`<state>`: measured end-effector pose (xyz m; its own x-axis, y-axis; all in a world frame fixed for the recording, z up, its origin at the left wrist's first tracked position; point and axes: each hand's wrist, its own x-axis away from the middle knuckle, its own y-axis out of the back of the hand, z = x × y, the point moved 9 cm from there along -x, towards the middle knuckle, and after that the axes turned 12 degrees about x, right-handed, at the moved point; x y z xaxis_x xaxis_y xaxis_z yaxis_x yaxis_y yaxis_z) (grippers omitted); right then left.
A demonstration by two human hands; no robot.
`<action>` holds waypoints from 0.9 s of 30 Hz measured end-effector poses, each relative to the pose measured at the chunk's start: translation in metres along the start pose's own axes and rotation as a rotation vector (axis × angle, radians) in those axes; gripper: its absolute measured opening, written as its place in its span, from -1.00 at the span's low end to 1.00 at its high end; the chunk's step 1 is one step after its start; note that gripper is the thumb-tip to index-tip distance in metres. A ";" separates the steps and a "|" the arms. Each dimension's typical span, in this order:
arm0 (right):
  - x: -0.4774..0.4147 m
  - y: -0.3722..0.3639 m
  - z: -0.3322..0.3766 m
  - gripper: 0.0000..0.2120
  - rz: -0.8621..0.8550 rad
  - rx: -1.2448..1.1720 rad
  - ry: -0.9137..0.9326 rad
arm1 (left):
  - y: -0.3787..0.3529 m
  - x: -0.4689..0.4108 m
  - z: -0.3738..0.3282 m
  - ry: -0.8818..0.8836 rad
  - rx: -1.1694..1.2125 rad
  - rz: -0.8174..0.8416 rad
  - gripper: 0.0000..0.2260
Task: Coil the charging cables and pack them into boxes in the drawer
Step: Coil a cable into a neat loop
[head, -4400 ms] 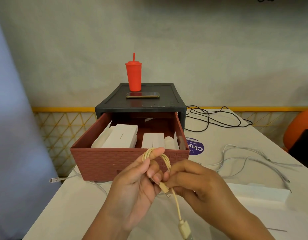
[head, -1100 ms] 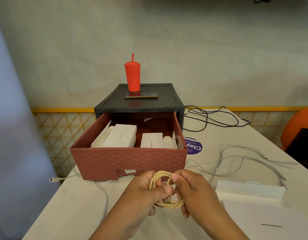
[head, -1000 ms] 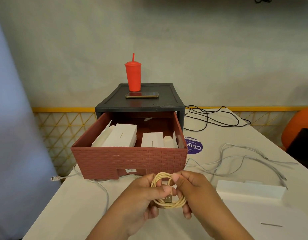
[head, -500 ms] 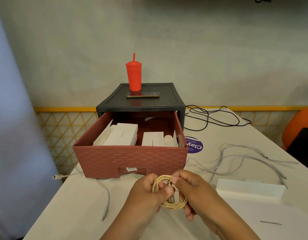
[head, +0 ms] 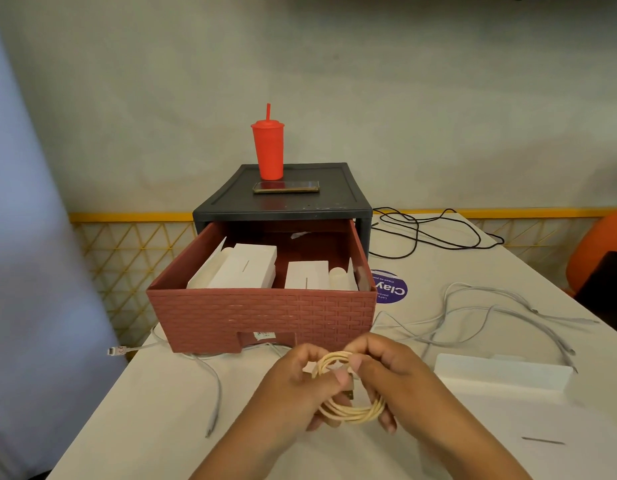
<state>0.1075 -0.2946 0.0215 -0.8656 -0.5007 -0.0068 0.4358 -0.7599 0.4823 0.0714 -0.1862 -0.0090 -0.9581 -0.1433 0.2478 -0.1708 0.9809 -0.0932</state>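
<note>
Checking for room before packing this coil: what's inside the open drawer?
Inside the drawer: a large white box on the left, a slimmer one leaning beside it, a smaller white box at the right, a pale roll. The front wall hides the drawer's floor near it.

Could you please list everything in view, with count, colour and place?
coiled cable: one, cream, held above the table
drawer: one, brick red, pulled out of the cabinet
cabinet: one, dark grey, far end
boxes: at least two, white, inside the drawer
open box: one, white, table's right side
loose cables: several, pale grey, on the table
black cable: one, black, right of the cabinet
cup: one, red, on the cabinet
phone: one, dark, before the cup
sticker: one, purple, right of the drawer
left hand, right hand: two, both holding the coiled cable
</note>
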 end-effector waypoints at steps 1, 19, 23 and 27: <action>0.000 0.001 0.001 -0.83 0.003 -0.026 0.016 | -0.004 0.002 0.005 0.090 0.124 0.060 -0.88; 0.006 0.011 0.015 -0.90 -0.202 0.282 0.338 | 0.023 0.005 -0.018 -0.283 0.462 -0.113 -0.83; 0.006 -0.002 0.004 -0.88 -0.272 0.587 0.431 | 0.028 -0.006 0.008 -0.233 0.358 -0.179 -0.73; 0.004 -0.032 -0.018 -0.83 -0.227 0.777 0.459 | 0.028 -0.014 0.038 -0.155 0.380 -0.234 -0.84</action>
<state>0.0943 -0.2796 -0.0097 -0.6552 -0.6149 -0.4389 -0.1635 -0.4518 0.8770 0.0712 -0.1615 -0.0513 -0.9020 -0.4008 0.1602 -0.4304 0.8064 -0.4057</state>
